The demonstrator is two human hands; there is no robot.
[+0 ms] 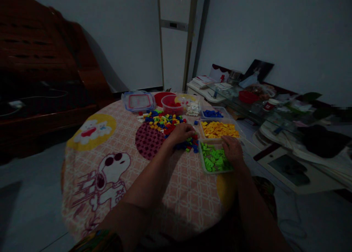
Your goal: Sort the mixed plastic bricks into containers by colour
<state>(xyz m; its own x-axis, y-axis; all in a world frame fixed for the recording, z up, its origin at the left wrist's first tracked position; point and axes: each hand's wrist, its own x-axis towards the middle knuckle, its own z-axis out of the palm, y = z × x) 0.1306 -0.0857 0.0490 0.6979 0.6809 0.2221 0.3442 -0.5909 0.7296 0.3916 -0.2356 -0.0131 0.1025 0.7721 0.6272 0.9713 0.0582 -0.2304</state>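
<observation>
My left hand (182, 132) is over a heap of mixed toy building bricks (189, 148) in the middle of the table. Its fingers are bent together, and whatever they may hold is hidden. My right hand (233, 149) is above the right side of a clear plastic box of green bricks (213, 157), near the rim it shares with a box of yellow bricks (218, 129). The right fingers look drawn together, their contents unclear in the dim light. More loose mixed bricks (162, 120) lie behind my left hand.
Farther back are a box of blue bricks (212, 114), white bricks (193, 107), a round tub with red bricks (173, 103) and a blue-edged lid (138, 101). A patterned cloth (181, 193) covers the round table. A cluttered glass shelf (233, 94) stands at right, a wooden bench (90, 80) at left.
</observation>
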